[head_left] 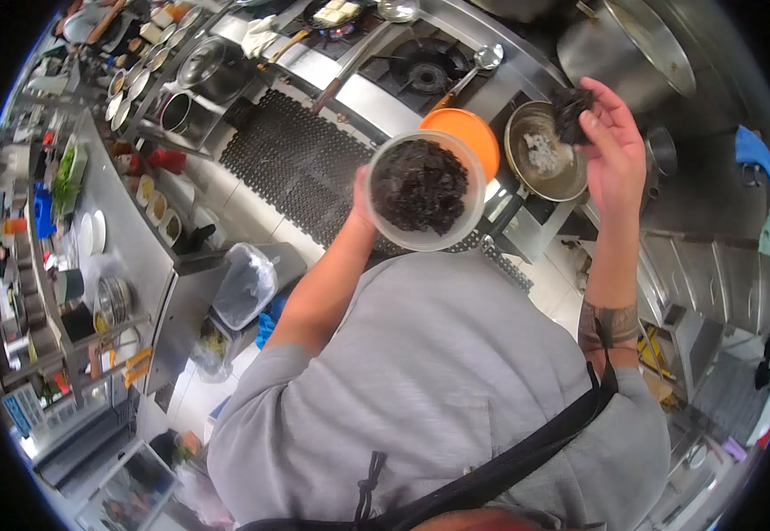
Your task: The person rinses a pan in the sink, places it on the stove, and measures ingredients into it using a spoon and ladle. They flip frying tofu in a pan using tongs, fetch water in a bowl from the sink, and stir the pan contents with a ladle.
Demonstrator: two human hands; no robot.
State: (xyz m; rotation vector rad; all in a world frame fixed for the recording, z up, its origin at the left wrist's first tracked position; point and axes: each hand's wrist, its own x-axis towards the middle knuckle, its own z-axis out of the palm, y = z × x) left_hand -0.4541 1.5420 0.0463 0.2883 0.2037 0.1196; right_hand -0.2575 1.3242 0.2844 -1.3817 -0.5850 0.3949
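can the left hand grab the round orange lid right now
Probably not: the left hand is taken up holding the clear round plastic tub of dark strips, which also partly covers the orange lid in this view.

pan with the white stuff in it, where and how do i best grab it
Grip the pan by its dark handle, coming from the body side: it juts from the rim toward the grey shirt, so a closed fist should wrap it best.

A restaurant-style kitchen, with gas burners [427,76], large metal pots [626,53], steel counters [124,230] and black rubber floor matting [289,159].
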